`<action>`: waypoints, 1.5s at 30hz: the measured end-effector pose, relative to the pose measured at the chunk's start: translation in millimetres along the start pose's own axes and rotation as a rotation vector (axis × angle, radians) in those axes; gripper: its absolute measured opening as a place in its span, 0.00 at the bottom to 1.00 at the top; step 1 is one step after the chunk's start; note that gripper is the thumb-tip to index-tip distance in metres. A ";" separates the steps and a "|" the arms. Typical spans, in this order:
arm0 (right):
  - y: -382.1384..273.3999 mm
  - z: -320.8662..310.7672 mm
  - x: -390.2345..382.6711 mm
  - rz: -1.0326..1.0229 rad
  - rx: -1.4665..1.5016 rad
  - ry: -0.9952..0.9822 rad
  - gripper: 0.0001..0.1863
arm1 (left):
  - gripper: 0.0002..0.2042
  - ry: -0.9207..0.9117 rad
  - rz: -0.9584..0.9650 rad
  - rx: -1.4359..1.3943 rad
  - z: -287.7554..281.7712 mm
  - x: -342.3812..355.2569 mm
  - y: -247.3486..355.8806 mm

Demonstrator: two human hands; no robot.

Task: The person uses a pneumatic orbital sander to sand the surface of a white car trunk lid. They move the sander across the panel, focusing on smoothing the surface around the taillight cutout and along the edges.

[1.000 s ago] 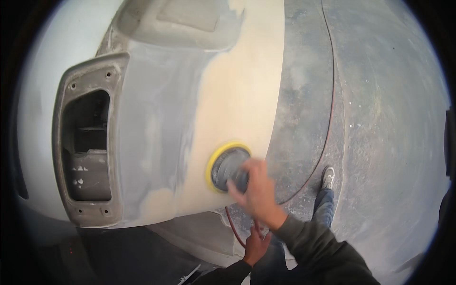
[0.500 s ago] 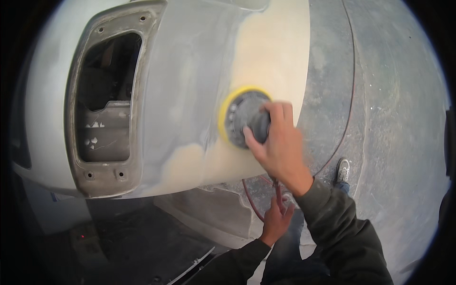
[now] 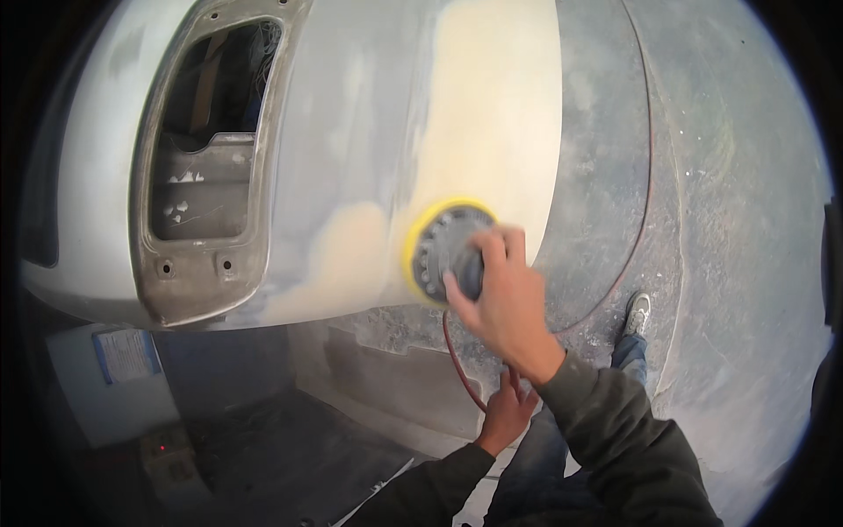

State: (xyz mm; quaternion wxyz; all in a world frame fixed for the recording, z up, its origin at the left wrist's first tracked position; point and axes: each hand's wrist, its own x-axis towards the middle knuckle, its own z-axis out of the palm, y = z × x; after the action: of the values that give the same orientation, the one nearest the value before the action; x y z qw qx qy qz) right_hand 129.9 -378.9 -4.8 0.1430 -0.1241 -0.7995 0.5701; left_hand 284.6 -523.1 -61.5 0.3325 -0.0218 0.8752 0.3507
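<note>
Right hand (image 3: pixel 500 303) clamped over the round yellow-padded orbital sander (image 3: pixel 443 250), pressing its disc flat on the pale filler patch of the grey car body panel (image 3: pixel 351 176), seemingly for even contact; left hand (image 3: pixel 505 413) below the sander, fingers closed on its thin red air hose (image 3: pixel 457 356), likely keeping it clear.

Setting: vehicle body repair workshop. Evidence, upper left and centre of the frame: a grey car body panel (image 3: pixel 351 149), stripped of its lamp, with a bare light opening (image 3: pixel 206 167) showing screw holes and loose wiring; broad patches of beige filler (image 3: pixel 492 114) feathered into primer. Centre: a round sander with yellow pad (image 3: pixel 443 250) and red air hose (image 3: pixel 650 176). Right: a dust-coated concrete floor (image 3: pixel 738 263).
</note>
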 end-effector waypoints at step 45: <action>24.2 -34.2 88.9 -0.059 -0.131 0.335 0.31 | 0.14 0.003 0.155 -0.008 -27.0 -14.1 -16.3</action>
State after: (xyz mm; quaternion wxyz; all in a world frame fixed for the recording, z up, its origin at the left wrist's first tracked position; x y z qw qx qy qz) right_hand 60.9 -309.1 -9.4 0.2824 -0.2028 -0.8033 0.4836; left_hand 284.7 -555.1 -48.4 0.3029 0.0440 0.8734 0.3788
